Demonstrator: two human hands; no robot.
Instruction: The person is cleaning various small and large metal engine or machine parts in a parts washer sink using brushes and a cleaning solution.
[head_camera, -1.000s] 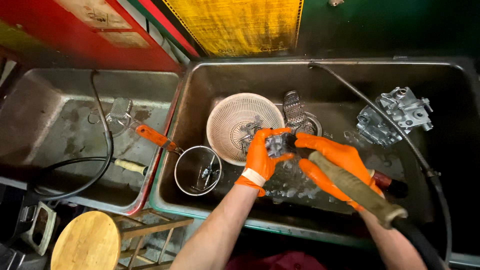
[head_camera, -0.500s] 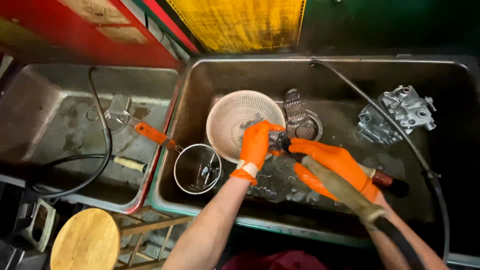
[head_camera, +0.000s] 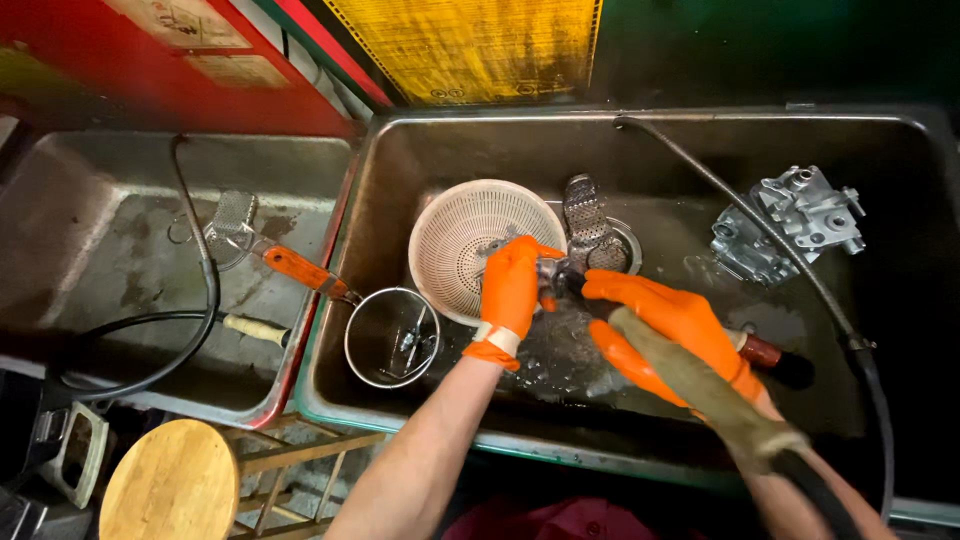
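Head view, looking down into the sink: the fingers (head_camera: 520, 262) of the left hand (head_camera: 512, 290), in an orange glove, are curled shut around a small metal part (head_camera: 551, 270) held just in front of the cream plastic basket (head_camera: 470, 232). The right hand (head_camera: 668, 322), also gloved in orange, meets it from the other side; its fingers are closed on a dark nozzle (head_camera: 572, 284) whose tip sits right against the part. A grimy hose (head_camera: 700, 375) runs back from that nozzle over the right wrist toward the person.

By my reading, the part is being rinsed or brushed while held over the wet floor of the big steel sink (head_camera: 420, 150). Turning it to a new face would call for a firm left grip, since it looks small and slick.

Further out, a perforated metal strainer piece (head_camera: 586, 212) leans by the drain, a cast grey housing (head_camera: 790, 222) lies at the right, and a small round wire sieve (head_camera: 392, 338) sits at the near left corner. In the left basin (head_camera: 90, 190) lie an orange-handled brush (head_camera: 290, 266) and a black cable (head_camera: 190, 270).

On the wall behind hang a yellow rectangular sign (head_camera: 470, 45) above the sink and pale rectangular labels (head_camera: 175, 22) on a red panel to the left. A round wooden stool (head_camera: 165, 480) stands below.
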